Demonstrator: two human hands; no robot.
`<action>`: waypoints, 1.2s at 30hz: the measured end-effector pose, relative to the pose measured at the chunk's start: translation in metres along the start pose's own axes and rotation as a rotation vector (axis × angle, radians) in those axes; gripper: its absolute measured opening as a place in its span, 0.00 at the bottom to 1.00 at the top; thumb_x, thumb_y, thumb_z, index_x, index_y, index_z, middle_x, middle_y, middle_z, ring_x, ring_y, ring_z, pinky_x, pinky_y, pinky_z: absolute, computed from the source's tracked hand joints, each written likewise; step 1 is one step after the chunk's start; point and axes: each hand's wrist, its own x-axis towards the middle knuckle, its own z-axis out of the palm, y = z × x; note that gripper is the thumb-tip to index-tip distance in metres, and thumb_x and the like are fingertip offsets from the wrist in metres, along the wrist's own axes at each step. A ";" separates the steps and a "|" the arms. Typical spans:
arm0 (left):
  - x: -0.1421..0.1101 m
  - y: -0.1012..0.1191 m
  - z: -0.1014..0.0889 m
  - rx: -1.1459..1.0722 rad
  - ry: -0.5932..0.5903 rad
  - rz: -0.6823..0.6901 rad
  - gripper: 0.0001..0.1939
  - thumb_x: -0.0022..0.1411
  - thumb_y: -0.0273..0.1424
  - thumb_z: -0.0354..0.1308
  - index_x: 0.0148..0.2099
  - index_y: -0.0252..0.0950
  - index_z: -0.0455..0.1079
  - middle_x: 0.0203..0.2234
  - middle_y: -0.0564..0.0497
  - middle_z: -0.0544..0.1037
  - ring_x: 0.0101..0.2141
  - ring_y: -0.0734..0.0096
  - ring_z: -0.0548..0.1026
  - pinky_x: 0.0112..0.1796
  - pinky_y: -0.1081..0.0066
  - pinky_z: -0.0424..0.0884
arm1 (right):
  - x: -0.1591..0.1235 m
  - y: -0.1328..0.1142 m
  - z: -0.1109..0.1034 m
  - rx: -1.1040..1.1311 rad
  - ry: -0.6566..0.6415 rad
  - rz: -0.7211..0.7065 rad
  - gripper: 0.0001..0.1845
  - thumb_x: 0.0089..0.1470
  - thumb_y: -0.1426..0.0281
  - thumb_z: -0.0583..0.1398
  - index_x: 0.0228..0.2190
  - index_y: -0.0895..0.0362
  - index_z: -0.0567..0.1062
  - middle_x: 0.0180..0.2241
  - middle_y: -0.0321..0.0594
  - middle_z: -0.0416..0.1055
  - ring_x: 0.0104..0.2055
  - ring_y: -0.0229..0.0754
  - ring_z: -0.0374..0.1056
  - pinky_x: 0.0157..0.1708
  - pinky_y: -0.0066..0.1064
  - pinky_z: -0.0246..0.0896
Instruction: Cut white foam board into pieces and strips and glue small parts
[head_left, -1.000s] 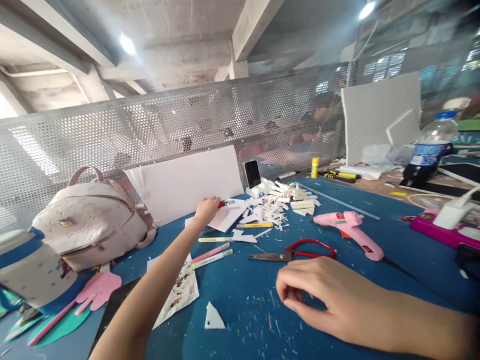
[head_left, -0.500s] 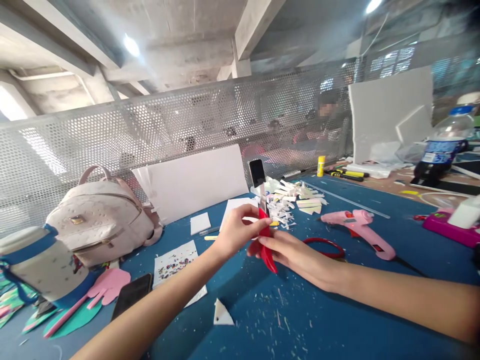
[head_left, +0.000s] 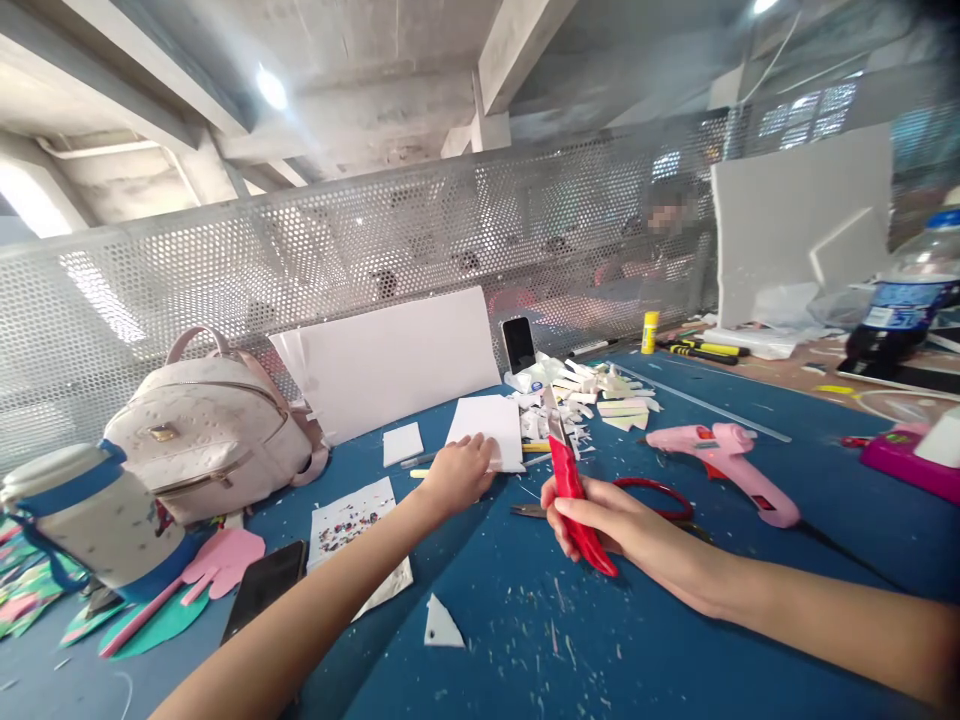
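Observation:
My right hand (head_left: pixel 589 515) is wrapped round a red utility knife (head_left: pixel 570 490). Its blade sticks out and points up and away from me. Ahead and to the left, my left hand (head_left: pixel 466 472) lies with its fingers on the near edge of a white sheet (head_left: pixel 487 425), touching it; the fingertips are partly hard to see. Red-handled scissors (head_left: pixel 660 488) rest on the blue table beyond my right hand, partly covered by it. Behind the knife blade lies a pile of white scraps (head_left: pixel 585 390). A small white triangular piece (head_left: pixel 442 625) sits nearer to me.
A pink glue gun (head_left: pixel 731 455) with its cord lies at the right. Bags and cups stand left: a pale backpack (head_left: pixel 210 430) and a tumbler (head_left: pixel 97 530), with a dark phone (head_left: pixel 262 590) near them. A white board (head_left: pixel 390 365) leans against the perforated metal screen (head_left: pixel 360 240).
My left hand has let go of the knife and moved to the white sheet. My right hand has drawn the knife right and lower. The view has shifted slightly.

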 end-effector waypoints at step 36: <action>0.015 -0.004 -0.019 0.312 0.003 -0.002 0.15 0.68 0.35 0.58 0.54 0.33 0.68 0.46 0.46 0.75 0.41 0.65 0.77 0.40 0.61 0.77 | 0.014 0.023 -0.011 0.251 -0.109 -0.054 0.08 0.58 0.66 0.62 0.36 0.59 0.73 0.30 0.38 0.70 0.25 0.32 0.61 0.24 0.24 0.55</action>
